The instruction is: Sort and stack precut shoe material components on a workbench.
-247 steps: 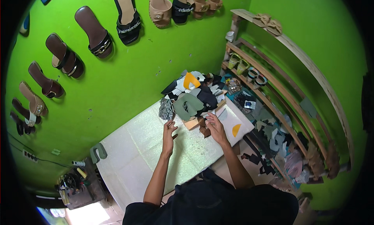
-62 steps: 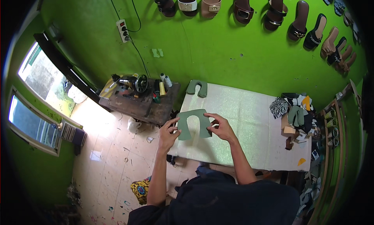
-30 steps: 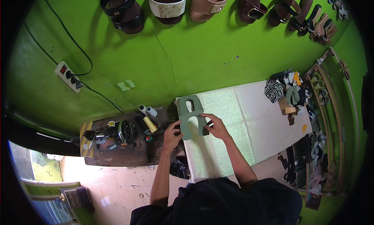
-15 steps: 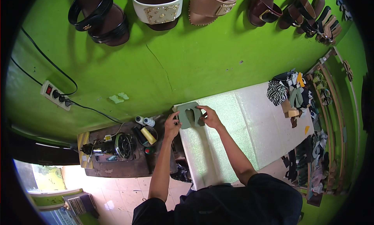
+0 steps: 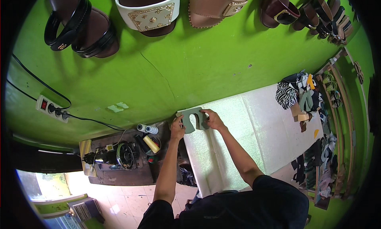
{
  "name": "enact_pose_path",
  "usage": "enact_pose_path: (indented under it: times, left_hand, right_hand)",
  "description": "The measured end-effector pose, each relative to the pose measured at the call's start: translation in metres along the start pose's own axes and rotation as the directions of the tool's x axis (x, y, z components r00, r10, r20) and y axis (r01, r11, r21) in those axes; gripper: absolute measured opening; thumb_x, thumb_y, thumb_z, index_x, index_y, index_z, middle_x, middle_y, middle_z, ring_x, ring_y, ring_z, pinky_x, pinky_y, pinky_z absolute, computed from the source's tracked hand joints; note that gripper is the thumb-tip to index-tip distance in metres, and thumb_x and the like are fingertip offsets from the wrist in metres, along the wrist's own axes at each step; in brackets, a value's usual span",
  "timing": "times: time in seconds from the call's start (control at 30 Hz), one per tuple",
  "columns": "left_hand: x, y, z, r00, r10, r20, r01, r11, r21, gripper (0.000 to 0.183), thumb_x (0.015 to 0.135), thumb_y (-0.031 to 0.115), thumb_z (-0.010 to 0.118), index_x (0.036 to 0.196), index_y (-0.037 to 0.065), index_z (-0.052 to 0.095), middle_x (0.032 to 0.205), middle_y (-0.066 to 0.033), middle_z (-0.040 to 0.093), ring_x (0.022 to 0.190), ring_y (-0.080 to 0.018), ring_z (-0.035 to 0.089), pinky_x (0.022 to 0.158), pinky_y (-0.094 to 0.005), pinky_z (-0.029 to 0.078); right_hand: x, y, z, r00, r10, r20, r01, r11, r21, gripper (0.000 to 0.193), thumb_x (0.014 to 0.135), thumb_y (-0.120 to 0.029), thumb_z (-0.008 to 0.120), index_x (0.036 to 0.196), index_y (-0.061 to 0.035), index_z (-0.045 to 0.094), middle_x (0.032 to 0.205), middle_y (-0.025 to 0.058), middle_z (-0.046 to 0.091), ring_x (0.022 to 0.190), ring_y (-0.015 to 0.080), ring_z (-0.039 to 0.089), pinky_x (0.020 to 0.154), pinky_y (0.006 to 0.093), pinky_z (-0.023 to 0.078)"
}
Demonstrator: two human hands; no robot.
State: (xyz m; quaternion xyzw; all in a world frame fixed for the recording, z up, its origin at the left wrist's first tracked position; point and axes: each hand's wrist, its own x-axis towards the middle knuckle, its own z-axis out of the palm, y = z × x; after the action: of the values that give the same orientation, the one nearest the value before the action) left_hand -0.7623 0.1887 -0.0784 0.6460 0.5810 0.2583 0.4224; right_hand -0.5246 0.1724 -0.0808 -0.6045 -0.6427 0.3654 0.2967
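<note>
Between my two hands is a stack of grey-green U-shaped cut pieces, perhaps shoe-upper parts, over the far left corner of the white-covered table. My left hand grips the left side, fingers closed on its edge. On the right side, my right hand pinches the other edge between thumb and fingers. White table covering shows through the gap in the U. How many layers there are is too small to tell.
Left of the table stands a sewing machine on a dark bench, with thread cones beside it. Scraps pile up at the table's far right. Sandals line the green wall above. A power strip hangs at left.
The grey-green pieces have tilted and shifted slightly, and their opening now shows the white table rather than a dark layer. Both hands keep hold. The view has moved a little.
</note>
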Motion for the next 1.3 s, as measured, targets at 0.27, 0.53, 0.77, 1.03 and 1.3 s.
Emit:
enact_pose_path:
  times: [0.27, 0.53, 0.77, 1.03, 1.3]
  left_hand:
    - [-0.009, 0.001, 0.000, 0.995, 0.102, -0.001, -0.098, 0.951, 0.293, 0.067, 0.076, -0.005, 0.074, 0.137, 0.012, 0.054, 0.141, -0.0106, 0.043, 0.126, -0.0322, 0.044, 0.105, -0.0410, 0.042]
    - [-0.006, 0.018, -0.004, 0.978, 0.080, 0.193, -0.169, 0.845, 0.508, 0.085, 0.081, 0.018, 0.077, 0.153, 0.019, 0.032, 0.164, 0.0069, 0.019, 0.140, -0.0319, 0.030, 0.110, -0.0621, 0.029]
    - [-0.006, 0.014, 0.002, 0.965, -0.054, 0.256, -0.110, 0.803, 0.586, 0.088, 0.084, 0.029, 0.075, 0.156, 0.024, 0.025, 0.165, 0.0082, 0.012, 0.147, -0.0305, 0.022, 0.112, -0.0676, 0.022]
    - [-0.033, 0.001, -0.001, 0.990, 0.086, 0.107, -0.132, 0.817, 0.561, 0.077, 0.089, 0.023, 0.070, 0.155, 0.018, 0.029, 0.165, 0.0024, 0.017, 0.147, -0.0295, 0.022, 0.113, -0.0645, 0.021]
    - [-0.082, -0.009, 0.039, 0.979, 0.109, 0.173, -0.200, 0.681, 0.705, 0.068, 0.099, 0.030, 0.052, 0.156, 0.008, 0.022, 0.165, -0.0069, 0.016, 0.153, -0.0218, 0.013, 0.116, -0.0663, 0.009]
  right_hand:
    - [-0.009, -0.017, 0.000, 0.997, 0.082, -0.003, -0.080, 0.968, -0.239, 0.068, 0.072, 0.003, 0.073, 0.135, -0.0107, 0.054, 0.143, 0.0149, 0.048, 0.120, 0.0362, 0.056, 0.100, 0.0421, 0.051]
    - [-0.005, -0.010, 0.004, 0.990, -0.096, 0.101, 0.130, 0.900, -0.415, 0.082, 0.067, -0.010, 0.083, 0.141, -0.0183, 0.049, 0.155, 0.0047, 0.039, 0.121, 0.0376, 0.053, 0.103, 0.0431, 0.049]
    - [-0.004, -0.008, 0.008, 0.985, 0.046, 0.167, 0.033, 0.897, -0.441, 0.084, 0.067, -0.015, 0.084, 0.142, -0.0171, 0.048, 0.156, 0.0010, 0.038, 0.121, 0.0383, 0.053, 0.103, 0.0455, 0.048]
    - [-0.036, -0.035, 0.009, 0.994, -0.096, 0.047, 0.106, 0.862, -0.496, 0.059, 0.080, -0.011, 0.070, 0.136, -0.0106, 0.053, 0.145, 0.0087, 0.049, 0.122, 0.0381, 0.053, 0.101, 0.0460, 0.048]
    - [-0.091, -0.025, 0.049, 0.995, -0.098, 0.021, 0.093, 0.814, -0.574, 0.057, 0.089, -0.018, 0.063, 0.141, -0.0062, 0.046, 0.147, 0.0164, 0.045, 0.136, 0.0358, 0.043, 0.109, 0.0549, 0.037]
